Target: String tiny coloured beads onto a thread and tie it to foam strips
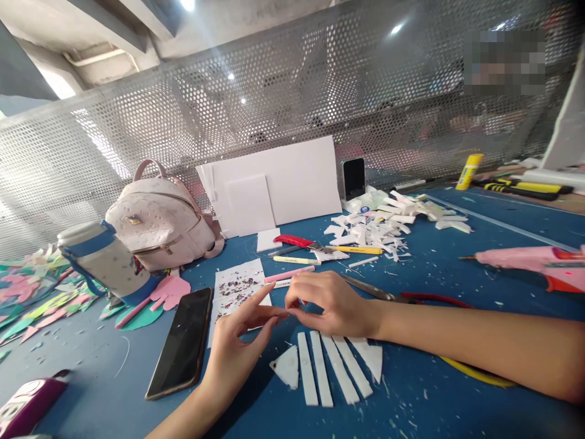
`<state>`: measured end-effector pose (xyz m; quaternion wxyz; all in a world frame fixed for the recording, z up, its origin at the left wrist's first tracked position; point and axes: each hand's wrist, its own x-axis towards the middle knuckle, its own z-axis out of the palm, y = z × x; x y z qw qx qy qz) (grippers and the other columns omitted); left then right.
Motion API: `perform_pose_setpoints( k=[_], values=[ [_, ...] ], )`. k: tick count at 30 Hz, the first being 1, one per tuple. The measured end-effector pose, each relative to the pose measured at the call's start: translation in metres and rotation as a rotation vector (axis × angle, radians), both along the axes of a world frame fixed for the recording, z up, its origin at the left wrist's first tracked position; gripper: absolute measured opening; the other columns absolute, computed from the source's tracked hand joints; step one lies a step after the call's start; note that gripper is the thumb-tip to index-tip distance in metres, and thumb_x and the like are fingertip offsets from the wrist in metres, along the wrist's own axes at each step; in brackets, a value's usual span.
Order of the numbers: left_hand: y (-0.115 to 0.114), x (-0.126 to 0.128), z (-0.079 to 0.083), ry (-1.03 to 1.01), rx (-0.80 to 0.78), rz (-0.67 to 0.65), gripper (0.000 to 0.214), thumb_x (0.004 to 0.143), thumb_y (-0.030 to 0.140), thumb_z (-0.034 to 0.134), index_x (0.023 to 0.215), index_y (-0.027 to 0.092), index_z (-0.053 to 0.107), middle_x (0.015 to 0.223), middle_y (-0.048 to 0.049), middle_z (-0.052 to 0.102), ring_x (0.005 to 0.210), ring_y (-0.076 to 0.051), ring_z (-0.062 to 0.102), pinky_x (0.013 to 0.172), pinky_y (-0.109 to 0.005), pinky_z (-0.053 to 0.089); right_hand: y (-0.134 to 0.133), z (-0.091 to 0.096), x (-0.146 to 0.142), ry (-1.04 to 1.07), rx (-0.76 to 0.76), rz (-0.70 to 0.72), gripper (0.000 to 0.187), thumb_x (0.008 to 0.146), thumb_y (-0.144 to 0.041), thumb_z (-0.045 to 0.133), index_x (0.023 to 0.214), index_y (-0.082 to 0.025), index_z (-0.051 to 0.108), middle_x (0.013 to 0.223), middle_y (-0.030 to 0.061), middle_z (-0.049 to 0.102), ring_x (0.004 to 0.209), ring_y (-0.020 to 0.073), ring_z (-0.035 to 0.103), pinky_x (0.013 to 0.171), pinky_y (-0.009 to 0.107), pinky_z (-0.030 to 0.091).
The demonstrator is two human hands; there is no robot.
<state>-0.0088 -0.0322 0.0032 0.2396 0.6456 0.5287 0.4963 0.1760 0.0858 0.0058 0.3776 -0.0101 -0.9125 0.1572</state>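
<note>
My left hand [240, 338] and my right hand [331, 302] meet at the fingertips above the blue table. On the left hand, thumb and middle finger come together while the index finger stretches out. The right hand is closed in a pinch. Anything between the fingertips is too small to make out. Just below them lies a row of white foam pieces: a triangle [286, 367] at the left, several narrow strips [322, 369], and a wedge [370, 358] partly under my right wrist. Behind the left hand, a white paper [255, 268] bears tiny coloured bits.
A black phone [180, 344] lies left of my left hand. Pens [354, 250], a red-handled cutter [295, 241] and white scraps [370, 228] lie beyond. A pink glue gun [525, 259] is at right; a bottle [105, 262] and backpack [159, 219] stand at left.
</note>
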Motion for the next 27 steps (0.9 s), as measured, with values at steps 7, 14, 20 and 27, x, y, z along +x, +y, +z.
perform_pose_setpoints(
  k=[7,14,20,27],
  values=[
    [-0.0002,-0.0009,-0.0011,-0.025,0.003,-0.008,0.049,0.088,0.014,0.058,0.136,0.025,0.052,0.095,-0.0011,0.079,0.086,-0.018,0.076,0.087,-0.034,0.061,0.0001,0.0003,0.0005,-0.020,0.043,-0.024,0.008,0.093,-0.019,0.049,0.087,-0.019,0.054,0.079,0.0000,0.059,0.069,0.0112,0.051,0.067,0.025,0.041],
    [0.0005,0.0001,0.0008,-0.030,-0.018,-0.021,0.046,0.088,0.013,0.059,0.132,0.023,0.054,0.094,-0.0012,0.080,0.084,-0.017,0.076,0.085,-0.031,0.061,0.0000,0.0004,-0.0001,-0.006,0.026,0.000,0.008,0.093,-0.017,0.049,0.087,-0.019,0.055,0.078,0.0003,0.060,0.070,0.0122,0.051,0.067,0.025,0.040],
    [0.0007,-0.0012,-0.0008,-0.025,-0.008,-0.020,0.044,0.087,0.013,0.059,0.130,0.023,0.055,0.095,-0.0010,0.080,0.088,-0.018,0.076,0.086,-0.032,0.061,0.0008,-0.0007,0.0004,-0.010,0.022,-0.003,0.006,0.092,-0.017,0.052,0.088,-0.018,0.056,0.079,-0.0003,0.060,0.071,0.0118,0.051,0.067,0.025,0.040],
    [0.0018,-0.0004,-0.0002,0.036,-0.023,-0.008,0.045,0.087,0.012,0.057,0.131,0.024,0.054,0.099,-0.0018,0.079,0.088,-0.017,0.075,0.086,-0.029,0.060,0.0008,-0.0018,0.0006,-0.053,0.024,0.002,0.006,0.092,-0.019,0.052,0.090,-0.018,0.057,0.082,0.0003,0.062,0.074,0.0125,0.053,0.068,0.026,0.040]
  ],
)
